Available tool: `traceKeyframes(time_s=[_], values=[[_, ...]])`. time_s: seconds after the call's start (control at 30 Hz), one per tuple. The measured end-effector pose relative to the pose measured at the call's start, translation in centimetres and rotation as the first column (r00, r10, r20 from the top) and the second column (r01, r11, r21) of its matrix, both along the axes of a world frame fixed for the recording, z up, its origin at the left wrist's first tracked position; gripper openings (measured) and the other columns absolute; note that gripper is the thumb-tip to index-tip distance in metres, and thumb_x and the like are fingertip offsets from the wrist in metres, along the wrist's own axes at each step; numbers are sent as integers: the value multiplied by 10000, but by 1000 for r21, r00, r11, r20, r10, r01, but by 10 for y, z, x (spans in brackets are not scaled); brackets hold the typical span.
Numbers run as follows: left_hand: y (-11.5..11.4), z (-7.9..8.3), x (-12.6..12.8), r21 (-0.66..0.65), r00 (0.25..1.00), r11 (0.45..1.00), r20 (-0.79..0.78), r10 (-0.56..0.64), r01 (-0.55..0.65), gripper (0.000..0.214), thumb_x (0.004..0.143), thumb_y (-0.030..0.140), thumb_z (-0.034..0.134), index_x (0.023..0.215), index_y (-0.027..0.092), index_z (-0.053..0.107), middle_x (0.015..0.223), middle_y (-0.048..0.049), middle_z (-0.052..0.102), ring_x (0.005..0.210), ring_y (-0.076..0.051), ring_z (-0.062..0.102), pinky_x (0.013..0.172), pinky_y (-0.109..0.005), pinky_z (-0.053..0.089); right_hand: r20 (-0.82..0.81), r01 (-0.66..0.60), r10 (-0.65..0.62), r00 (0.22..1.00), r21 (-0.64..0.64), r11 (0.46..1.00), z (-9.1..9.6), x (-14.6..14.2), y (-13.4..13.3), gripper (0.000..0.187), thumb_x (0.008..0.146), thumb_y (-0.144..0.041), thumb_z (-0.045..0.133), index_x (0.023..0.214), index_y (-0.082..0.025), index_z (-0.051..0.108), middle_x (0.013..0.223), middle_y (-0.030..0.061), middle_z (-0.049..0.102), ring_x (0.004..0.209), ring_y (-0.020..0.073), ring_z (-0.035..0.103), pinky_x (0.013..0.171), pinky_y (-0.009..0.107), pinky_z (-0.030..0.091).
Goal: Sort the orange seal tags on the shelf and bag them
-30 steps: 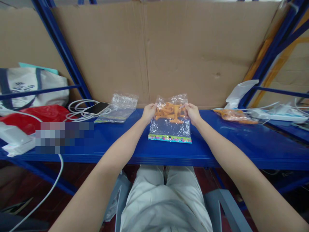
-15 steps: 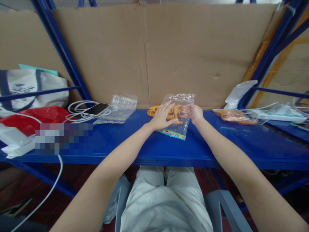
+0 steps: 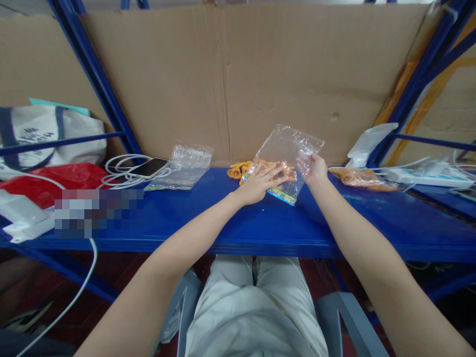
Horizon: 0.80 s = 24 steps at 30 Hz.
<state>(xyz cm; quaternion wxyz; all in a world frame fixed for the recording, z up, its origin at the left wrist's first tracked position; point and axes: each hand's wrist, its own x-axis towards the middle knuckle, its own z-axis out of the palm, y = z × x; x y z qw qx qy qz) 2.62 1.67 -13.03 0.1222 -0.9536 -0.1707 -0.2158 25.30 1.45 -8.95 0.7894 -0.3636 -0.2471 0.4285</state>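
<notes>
Clear bag [image 3: 283, 147], one, clamped in right hand [image 3: 315, 168] — left hand [image 3: 256, 187] spread over orange pieces [image 3: 240, 170], number unclear.

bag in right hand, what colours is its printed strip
The strip is yellow-green and light blue with small pinkish marks, best seen in the head view.

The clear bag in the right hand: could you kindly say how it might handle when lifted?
The clear bag is probably floppy, since its film wrinkles near the right hand. It seems light, being thin and see-through. Its shiny surface may be slippery.
</notes>
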Motion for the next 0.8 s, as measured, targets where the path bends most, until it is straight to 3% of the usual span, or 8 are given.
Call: traceKeyframes(time_s=[0.17,0.33,0.47,0.6,0.67,0.73,0.8], values=[[15,9,-12,128,999,991,13,41,-43,864,848,9,444,1577,433,252,1683,19,241,1564,-222,168,1246,-596,25,168,-30,12,986,105,994,-3,8,7,157,879,-330,546,766,-224,519,693,-8,629,618,158,629,538,264,531],[32,38,-46,114,956,954,125,265,-279,749,872,120,517,1549,398,357,1663,-9,300,1560,-267,186,1243,-598,3,151,-20,7,989,88,996,0,7,-1,140,875,-319,517,767,-230,514,739,-20,630,662,139,656,589,247,538],[37,57,-90,34,838,848,179,516,-529,727,871,154,482,1554,374,364,1652,-20,322,1561,-278,178,1230,-629,-2,173,-52,40,984,63,997,1,-2,-9,127,887,-312,500,806,-225,546,864,0,711,672,135,680,574,245,539],[34,56,-148,-25,665,675,143,733,-738,728,845,143,431,1547,335,398,1647,-46,336,1555,-290,201,1219,-655,30,377,-31,28,926,2,1000,-10,-12,-3,82,827,-295,597,819,-215,584,876,15,718,640,145,679,546,257,546],[32,49,-177,-50,570,577,105,815,-815,707,834,147,425,1523,303,447,1641,-71,344,1549,-303,220,1217,-655,56,618,28,-33,786,17,999,-21,-17,2,66,797,-261,640,834,-208,625,926,45,725,749,180,709,663,324,595],[33,41,-201,-77,490,492,46,871,-867,663,824,164,439,1478,238,516,1633,-119,351,1539,-330,243,1211,-657,96,857,19,-82,508,85,996,-32,-24,8,141,767,-236,686,905,-205,685,1078,98,730,1025,250,702,927,439,569],[36,32,-221,-112,414,408,-35,910,-906,600,797,194,488,1384,197,612,1578,-169,432,1508,-376,300,1195,-674,133,974,-92,-72,214,94,991,-43,-29,12,313,759,-260,722,1066,-205,722,1314,137,663,1305,311,566,1146,515,400]])
